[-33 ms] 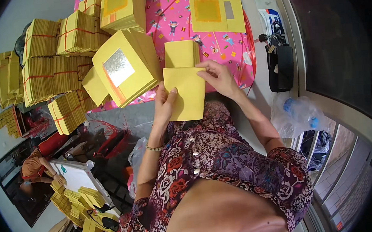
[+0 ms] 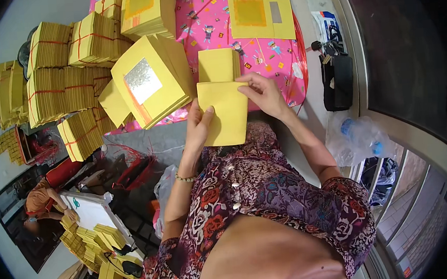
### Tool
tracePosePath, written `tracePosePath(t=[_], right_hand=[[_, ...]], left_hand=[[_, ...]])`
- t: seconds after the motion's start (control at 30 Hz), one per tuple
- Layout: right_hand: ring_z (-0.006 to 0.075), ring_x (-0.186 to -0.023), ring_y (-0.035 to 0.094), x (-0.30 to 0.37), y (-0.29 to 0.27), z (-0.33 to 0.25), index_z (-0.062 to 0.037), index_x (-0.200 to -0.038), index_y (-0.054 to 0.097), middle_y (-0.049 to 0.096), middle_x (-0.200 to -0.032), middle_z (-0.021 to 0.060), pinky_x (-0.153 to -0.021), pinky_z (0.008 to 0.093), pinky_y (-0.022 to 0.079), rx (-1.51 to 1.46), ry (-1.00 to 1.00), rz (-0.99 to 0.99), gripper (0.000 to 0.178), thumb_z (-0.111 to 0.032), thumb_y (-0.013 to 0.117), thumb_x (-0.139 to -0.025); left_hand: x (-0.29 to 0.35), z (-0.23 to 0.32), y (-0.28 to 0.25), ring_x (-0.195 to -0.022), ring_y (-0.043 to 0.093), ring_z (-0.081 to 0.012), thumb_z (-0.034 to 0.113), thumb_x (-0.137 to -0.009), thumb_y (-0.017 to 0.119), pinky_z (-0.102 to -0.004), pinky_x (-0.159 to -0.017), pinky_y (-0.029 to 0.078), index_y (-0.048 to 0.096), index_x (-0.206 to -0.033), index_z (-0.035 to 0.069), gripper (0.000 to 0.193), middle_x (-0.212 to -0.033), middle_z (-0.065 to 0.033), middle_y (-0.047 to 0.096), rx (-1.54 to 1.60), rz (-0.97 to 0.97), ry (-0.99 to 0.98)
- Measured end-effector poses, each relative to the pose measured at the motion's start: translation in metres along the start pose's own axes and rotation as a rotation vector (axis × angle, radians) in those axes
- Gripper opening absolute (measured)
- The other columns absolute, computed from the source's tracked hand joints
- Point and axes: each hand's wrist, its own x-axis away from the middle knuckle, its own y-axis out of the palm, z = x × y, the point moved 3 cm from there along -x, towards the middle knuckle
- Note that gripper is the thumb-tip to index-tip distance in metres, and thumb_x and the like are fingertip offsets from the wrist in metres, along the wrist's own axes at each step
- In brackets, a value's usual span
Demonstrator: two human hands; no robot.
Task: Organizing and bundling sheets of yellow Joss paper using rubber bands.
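Observation:
A folded yellow paper sheet (image 2: 224,113) lies between my two hands over the near edge of the pink table. On its left edge my left hand (image 2: 200,121) is closed, the thumb flat on top and the fingers mostly hidden beneath. My right hand (image 2: 265,94) pinches its upper right corner between thumb and fingers. Just beyond it sits a small pile of folded yellow paper (image 2: 216,63), partly covered by the held sheet. To the left, close to my left hand, leans a tall stack of yellow sheets (image 2: 174,65) with a silver foil square (image 2: 143,80) on top.
Bundles of yellow paper (image 2: 49,94) tied with red string crowd the left. Yellow sheets with an orange square (image 2: 250,13) lie at the table's far right. A black case (image 2: 337,82) and plastic-bagged bottles (image 2: 355,138) are on the right. Another person (image 2: 43,198) works at a white table, lower left.

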Motion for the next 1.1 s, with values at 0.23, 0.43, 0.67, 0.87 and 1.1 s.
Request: tracePosePath(t=[0.23,0.43,0.67,0.87,1.1], right_hand=[[0.0119,-0.077,0.063,-0.003,0.004,0.014,-0.0017,-0.116,0.053,0.066,-0.096,0.0048,-0.066,0.0257,0.050,-0.131,-0.044,0.072,0.028,-0.013,0.060,-0.092],[0.0179,-0.076,0.061,-0.057,-0.005,0.052,-0.0006,-0.112,0.052,0.060,-0.085,0.0075,-0.065,0.0321,0.050,-0.274,0.180,0.227,0.025,-0.018,0.055,-0.094],[0.0339,-0.084,0.062,-0.078,0.016,0.102,-0.0019,-0.110,0.049,0.062,-0.091,0.0167,-0.069,0.0438,0.048,0.494,0.233,0.305,0.044,-0.024,0.069,-0.078],[0.0252,-0.080,0.062,-0.080,0.010,0.140,-0.0045,-0.113,0.046,0.061,-0.085,0.0105,-0.070,0.0383,0.048,0.242,0.253,0.271,0.042,-0.018,0.068,-0.079],[0.0171,-0.076,0.058,-0.078,0.016,0.147,-0.0070,-0.110,0.045,0.055,-0.080,0.0049,-0.070,0.0320,0.049,0.206,0.200,0.253,0.041,-0.013,0.070,-0.078]], left_hand=[[-0.014,-0.011,0.003,-0.108,0.053,-0.0153,0.007,-0.095,0.048,-0.0292,-0.094,0.041,0.044,-0.127,0.000,0.033,-0.118,-0.0090,0.058,-0.037,0.019,0.031],[-0.068,0.027,0.004,-0.097,0.055,-0.0133,0.006,-0.093,0.051,-0.0273,-0.084,0.045,0.049,-0.117,0.001,0.024,-0.108,-0.0069,0.060,-0.047,0.114,0.106],[-0.124,0.035,-0.003,-0.092,0.059,-0.0161,0.006,-0.092,0.053,-0.0284,-0.079,0.046,0.049,-0.112,0.000,0.022,-0.100,-0.0110,0.063,-0.353,0.041,0.146],[-0.152,-0.039,-0.014,-0.091,0.060,-0.0204,0.009,-0.087,0.057,-0.0316,-0.079,0.047,0.053,-0.112,-0.001,0.028,-0.099,-0.0126,0.064,-0.520,0.151,0.085],[-0.174,-0.115,-0.067,-0.089,0.059,-0.0173,0.010,-0.089,0.054,-0.0330,-0.076,0.049,0.051,-0.120,0.003,0.032,-0.102,-0.0077,0.062,-0.365,0.322,0.101]])
